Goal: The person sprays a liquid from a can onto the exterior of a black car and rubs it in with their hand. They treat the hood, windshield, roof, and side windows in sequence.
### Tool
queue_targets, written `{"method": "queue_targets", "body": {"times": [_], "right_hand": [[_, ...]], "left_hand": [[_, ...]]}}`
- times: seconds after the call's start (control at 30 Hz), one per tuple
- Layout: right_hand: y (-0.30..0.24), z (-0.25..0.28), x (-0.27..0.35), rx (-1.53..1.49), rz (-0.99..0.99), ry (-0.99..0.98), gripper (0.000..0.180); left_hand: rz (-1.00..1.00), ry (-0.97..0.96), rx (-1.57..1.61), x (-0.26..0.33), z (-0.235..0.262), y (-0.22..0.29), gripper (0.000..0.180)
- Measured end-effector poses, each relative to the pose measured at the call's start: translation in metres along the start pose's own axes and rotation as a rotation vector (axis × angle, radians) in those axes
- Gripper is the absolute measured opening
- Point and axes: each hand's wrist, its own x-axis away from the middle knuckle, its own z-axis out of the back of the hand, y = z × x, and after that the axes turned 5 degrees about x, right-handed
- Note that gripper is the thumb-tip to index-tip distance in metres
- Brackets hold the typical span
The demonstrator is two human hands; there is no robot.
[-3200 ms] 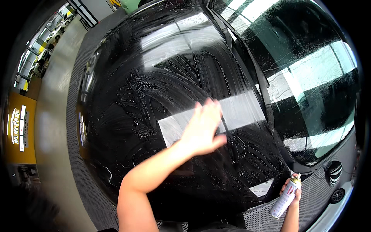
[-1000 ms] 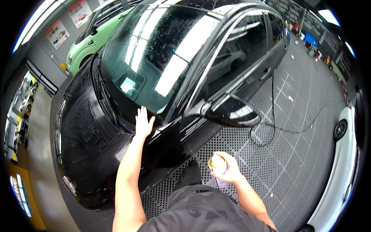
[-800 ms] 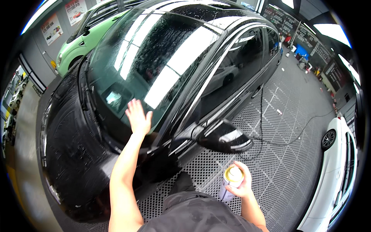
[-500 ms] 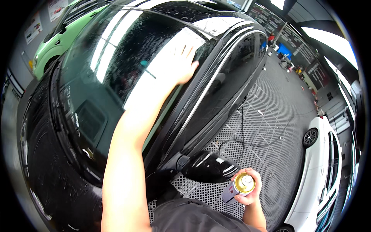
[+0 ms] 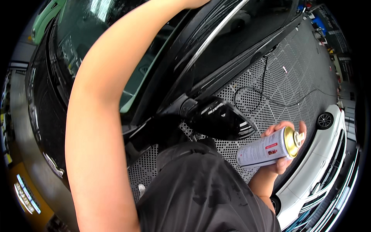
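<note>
From afar I see a white car [image 5: 297,193] at right and a dark hose [image 5: 264,77] looped on the perforated grey floor [image 5: 299,81]. I also make out a green car [image 5: 43,19] at upper left, an orange panel [image 5: 41,198] at lower left.

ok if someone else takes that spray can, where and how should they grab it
Probably around the lower half of the spray can, coming from the person's left. It is a plain cylinder, tilted with its base toward the left; that half looks uncovered, while the right grip wraps nearer the gold top.
</note>
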Motion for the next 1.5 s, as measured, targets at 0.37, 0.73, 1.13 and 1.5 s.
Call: {"method": "queue_targets", "body": {"times": [0.37, 0.73, 1.13, 1.5], "right_hand": [[0.025, 0.025, -0.025, -0.178, 0.017, -0.366, 0.103], [0.019, 0.076, 0.017, -0.151, 0.030, -0.276, 0.111], [0.040, 0.150, 0.074, 0.187, -0.033, -0.207, 0.106], [0.074, 0.099, 0.070, 0.258, -0.133, -0.409, 0.115]], "left_hand": [[1.192, 0.241, -0.165, 0.425, 0.018, 0.023, 0.077], [1.831, 0.286, -0.144, 0.410, 0.029, 0.026, 0.094], [1.953, 0.280, -0.146, 0.405, 0.027, 0.036, 0.095], [1.849, 0.300, -0.149, 0.413, 0.025, 0.034, 0.095]]}}
